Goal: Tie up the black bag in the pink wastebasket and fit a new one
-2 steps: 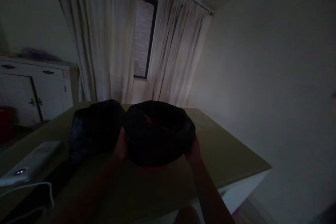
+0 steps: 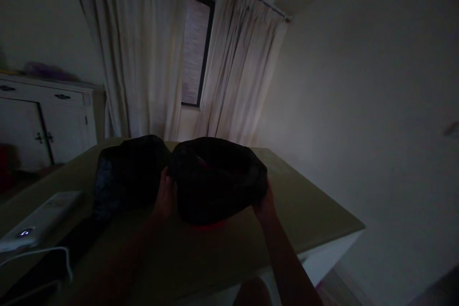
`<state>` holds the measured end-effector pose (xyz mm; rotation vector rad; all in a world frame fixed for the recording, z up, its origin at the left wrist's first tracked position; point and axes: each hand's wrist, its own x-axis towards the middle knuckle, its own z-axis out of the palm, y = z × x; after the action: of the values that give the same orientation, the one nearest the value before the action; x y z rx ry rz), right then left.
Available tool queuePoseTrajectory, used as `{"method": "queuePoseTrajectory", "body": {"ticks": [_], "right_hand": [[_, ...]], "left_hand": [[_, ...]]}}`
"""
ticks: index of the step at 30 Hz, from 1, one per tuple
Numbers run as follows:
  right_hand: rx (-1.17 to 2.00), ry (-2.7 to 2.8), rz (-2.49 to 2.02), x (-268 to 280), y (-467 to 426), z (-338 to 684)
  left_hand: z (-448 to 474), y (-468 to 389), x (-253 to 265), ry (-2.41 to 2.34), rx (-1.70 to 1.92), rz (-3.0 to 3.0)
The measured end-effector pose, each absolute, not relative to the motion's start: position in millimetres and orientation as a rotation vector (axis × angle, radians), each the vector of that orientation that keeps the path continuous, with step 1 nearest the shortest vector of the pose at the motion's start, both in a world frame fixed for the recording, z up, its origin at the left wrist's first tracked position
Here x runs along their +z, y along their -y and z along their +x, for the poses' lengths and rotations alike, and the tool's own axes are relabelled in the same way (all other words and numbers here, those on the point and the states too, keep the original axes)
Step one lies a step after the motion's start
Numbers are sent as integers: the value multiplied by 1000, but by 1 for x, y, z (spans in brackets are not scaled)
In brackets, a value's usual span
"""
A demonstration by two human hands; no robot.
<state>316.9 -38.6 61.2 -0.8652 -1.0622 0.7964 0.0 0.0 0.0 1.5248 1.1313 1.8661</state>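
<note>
The room is dim. A dark round bundle of cloth (image 2: 217,179) with a trace of red inside and under it rests on the olive tabletop (image 2: 308,210). My left hand (image 2: 165,196) grips its left side and my right hand (image 2: 263,205) grips its right side. A second dark bundle (image 2: 127,174) lies just left of it, touching it.
A white power strip (image 2: 39,222) with a small lit indicator and a white cable (image 2: 43,256) lie at the table's left. A white cabinet (image 2: 46,122) stands at the back left. Pale curtains (image 2: 143,57) flank a dark window (image 2: 195,48). A bare wall is on the right.
The view has shifted slightly; both hands remain on the dark bundle, which has barely moved.
</note>
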Motion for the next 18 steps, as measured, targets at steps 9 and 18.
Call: {"method": "queuePoseTrajectory", "body": {"ticks": [9,18], "right_hand": [[268,1616,-1007,118,42,342],[42,2048,-1382,192,45,326]], "left_hand": [[11,41,24,-978,2318,2091],[47,80,108,-1268,1986,2377]]}}
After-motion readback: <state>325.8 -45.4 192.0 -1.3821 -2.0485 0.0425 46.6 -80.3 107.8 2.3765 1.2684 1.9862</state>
